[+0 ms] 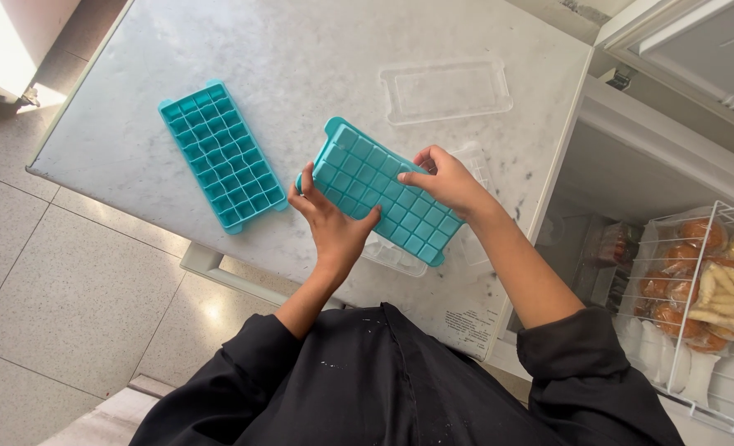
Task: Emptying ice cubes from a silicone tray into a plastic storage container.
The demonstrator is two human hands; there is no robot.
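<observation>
1. we see our left hand point(335, 225) gripping the near-left edge of a teal ice cube tray point(383, 192), fingers spread, the fingertips curled onto its underside and the thumb along the rim.
2. our right hand point(448, 182) holds the same tray at its far right edge, the fingers pressed close together and bent over the grid, the thumb tucked at the side.
3. the tray is turned bottom up, tilted, and held just above the marble counter point(301, 58), so its raised square cells face us.
4. under the tray lies a clear plastic container point(393, 256); its near edge shows just below the tray's lower rim, and we cannot tell whether the two touch.
5. a second teal ice cube tray point(222, 154) lies flat on the counter to the left, open cells up, well apart from both hands.
6. a clear lid point(445, 89) rests flat on the counter beyond the held tray, near the far edge.
7. to the right, a white wire basket point(718, 380) holds bagged orange and pale foods inside an open freezer.
8. black sleeves cover both our arms down to the elbows.
</observation>
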